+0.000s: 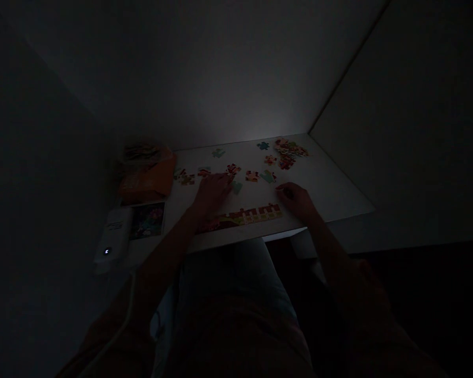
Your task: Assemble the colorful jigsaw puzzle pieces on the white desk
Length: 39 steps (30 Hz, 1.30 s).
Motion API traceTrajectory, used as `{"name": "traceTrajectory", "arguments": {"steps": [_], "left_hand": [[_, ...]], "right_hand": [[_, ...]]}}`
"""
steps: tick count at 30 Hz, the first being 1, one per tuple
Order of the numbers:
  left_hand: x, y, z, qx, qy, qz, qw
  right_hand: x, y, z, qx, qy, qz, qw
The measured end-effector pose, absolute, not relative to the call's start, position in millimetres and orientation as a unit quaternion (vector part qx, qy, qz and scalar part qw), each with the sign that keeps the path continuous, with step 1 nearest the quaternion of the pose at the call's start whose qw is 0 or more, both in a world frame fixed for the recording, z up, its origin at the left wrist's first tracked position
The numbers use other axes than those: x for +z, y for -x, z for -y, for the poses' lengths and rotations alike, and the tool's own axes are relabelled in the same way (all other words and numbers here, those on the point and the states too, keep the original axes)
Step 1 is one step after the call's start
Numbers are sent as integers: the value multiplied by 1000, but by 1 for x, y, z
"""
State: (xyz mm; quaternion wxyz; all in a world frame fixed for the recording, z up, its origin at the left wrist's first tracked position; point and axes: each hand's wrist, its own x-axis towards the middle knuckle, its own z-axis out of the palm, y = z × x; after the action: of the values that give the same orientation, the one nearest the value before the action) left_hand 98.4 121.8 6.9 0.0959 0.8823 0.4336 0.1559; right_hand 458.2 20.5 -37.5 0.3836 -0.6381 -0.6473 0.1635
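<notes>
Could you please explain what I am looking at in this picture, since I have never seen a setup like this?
This is one dim view from a camera worn on a person's head, looking down at their two bare hands. On a white desk lie scattered jigsaw pieces, with a heap of pieces at the far right and a joined strip of pieces near the front edge. The left hand reaches among them, its fingers at a reddish piece. The right hand rests just beyond the end of the strip. In this light, I cannot tell whether either hand holds anything. To the left are an orange packet, a small picture card and a white gadget with a tiny light.
</notes>
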Motion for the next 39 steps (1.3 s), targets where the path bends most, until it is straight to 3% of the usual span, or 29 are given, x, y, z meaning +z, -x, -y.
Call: {"name": "traceTrajectory", "arguments": {"steps": [12, 28, 32, 39], "left_hand": [[9, -117, -142, 17, -880, -473, 40], [2, -114, -187, 64, -837, -542, 47], [8, -151, -180, 87, -792, -601, 67], [18, -264, -130, 66, -878, -469, 68]], "right_hand": [[-29, -452, -19, 200, 644, 625, 392], [-28, -450, -19, 198, 658, 627, 367], [-28, -450, -20, 198, 660, 626, 365], [-28, -451, -20, 203, 656, 613, 392]]}}
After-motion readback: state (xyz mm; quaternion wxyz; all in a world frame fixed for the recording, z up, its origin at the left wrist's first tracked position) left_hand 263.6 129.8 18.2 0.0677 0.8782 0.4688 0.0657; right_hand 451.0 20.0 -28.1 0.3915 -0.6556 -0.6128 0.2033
